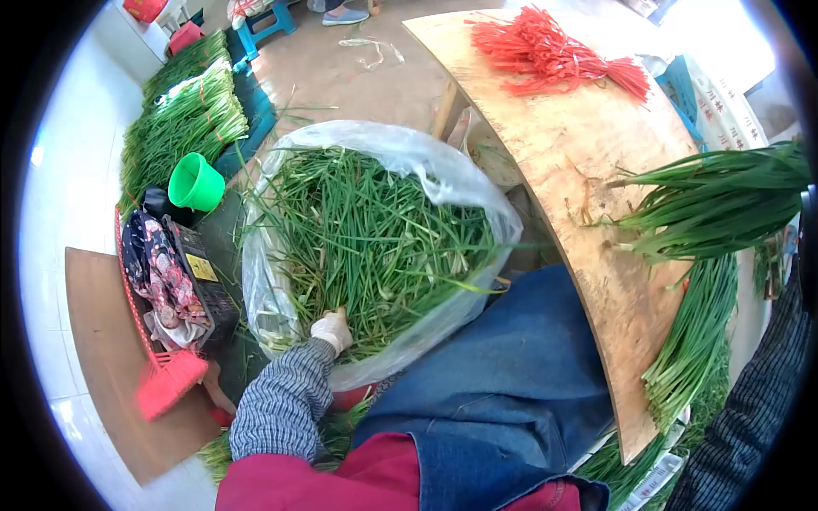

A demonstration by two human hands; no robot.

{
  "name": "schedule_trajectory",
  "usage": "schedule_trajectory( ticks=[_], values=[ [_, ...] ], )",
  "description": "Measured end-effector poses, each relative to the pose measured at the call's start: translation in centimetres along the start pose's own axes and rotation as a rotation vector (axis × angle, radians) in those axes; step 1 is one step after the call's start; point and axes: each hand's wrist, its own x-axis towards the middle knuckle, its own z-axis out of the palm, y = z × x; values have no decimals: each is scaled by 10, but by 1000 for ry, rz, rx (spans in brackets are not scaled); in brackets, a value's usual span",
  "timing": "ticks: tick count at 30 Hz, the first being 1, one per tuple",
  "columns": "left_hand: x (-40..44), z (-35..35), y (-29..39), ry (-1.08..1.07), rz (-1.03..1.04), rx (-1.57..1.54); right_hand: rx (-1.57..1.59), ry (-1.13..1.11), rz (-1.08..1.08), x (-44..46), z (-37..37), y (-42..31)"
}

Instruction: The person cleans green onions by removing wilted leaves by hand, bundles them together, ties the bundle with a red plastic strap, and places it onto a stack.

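My left hand [332, 330], in a pale glove, reaches into a large clear plastic bag [375, 134]. Loose green chives [375, 230] fill the bag in a tangled heap. The fingers look curled into the stalks at the near edge, and their tips are hidden. At the far right, my right arm in a dark striped sleeve [750, 392] runs up to the picture's edge. A bunch of chives [716, 204] sticks out there over the table, roots pointing left. The fingers of my right hand are hidden at that dark edge.
Red ties [554, 51] lie on the wooden table [545, 128]. More chives [694, 341] hang over its right side. At left are stacked bunches [192, 111], a green bucket [196, 182], a black crate [209, 281] with cloth and a red broom [170, 383]. A person's shoe [345, 17] shows at the top.
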Motion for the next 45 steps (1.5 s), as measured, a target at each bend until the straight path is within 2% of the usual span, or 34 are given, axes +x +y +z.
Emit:
schedule_trajectory(
  ticks=[2,5,6,8,9,10,12,14,15,16,17,18,19,20,22,23,26,27,29,31,32,33,34,36,37,38,40,41,42,44,45],
  values=[
    [-4,-10,5,-114,-92,38,5,2,3,-2,0,2],
    [23,1,-7,-51,-128,-34,29,22,-4,-1,-4,-1],
    [42,5,-16,-93,-67,10,39,30,-1,-3,-6,0],
    [24,-44,6,-279,-46,105,52,33,1,-3,-5,3],
    [17,-57,16,-228,-63,119,57,33,2,-1,-5,5],
    [6,-62,28,27,-63,132,63,35,5,0,-6,6],
    [-14,-82,56,347,23,68,80,43,6,2,-10,8],
    [12,-64,55,675,338,241,113,60,15,9,-15,13],
    [28,-56,48,680,452,275,140,66,21,11,-18,16],
    [32,-48,32,577,341,249,177,65,31,15,-18,19],
    [39,-50,8,287,152,51,222,75,45,14,-18,20],
    [60,-21,-28,264,31,-102,286,97,63,12,-19,21],
    [38,-24,-37,219,-114,-154,360,113,83,7,-16,21],
    [34,-27,-40,109,-183,-46,452,132,93,1,-12,18],
    [44,-27,-41,-13,-231,49,423,174,53,0,-13,19],
    [41,-32,-34,-24,-236,111,362,126,0,5,-22,21],
    [29,-53,-17,-72,-207,252,488,95,118,58,-81,32],
    [21,-59,-10,9,-170,288,568,-114,173,53,-91,17],
    [7,-75,2,189,-41,241,651,-114,124,50,-72,31],
    [-3,-84,12,434,121,107,478,63,35,11,-15,28],
    [-9,-95,21,564,202,78,262,239,-18,-20,17,17],
    [-20,-111,35,692,277,43,376,177,-38,-12,11,15],
    [-34,-123,47,807,348,8,213,61,-112,9,-9,19],
    [-62,-148,71,944,636,-184,519,63,95,17,-24,5],
    [-81,-164,92,972,730,-246,680,94,194,13,-25,-4],
    [-97,-177,116,966,824,-361,601,49,124,9,-14,3],
    [-113,-194,160,848,1079,-584,252,116,9,-13,28,13],
    [-123,-203,182,711,1126,-685,466,73,79,-1,29,18],
    [-130,-209,204,676,1226,-810,526,55,74,-4,28,5],
    [-137,-218,235,632,1295,-766,633,15,78,-23,17,-34],
    [-138,-221,250,597,1298,-809,611,78,85,-29,15,-49]
  ],
)
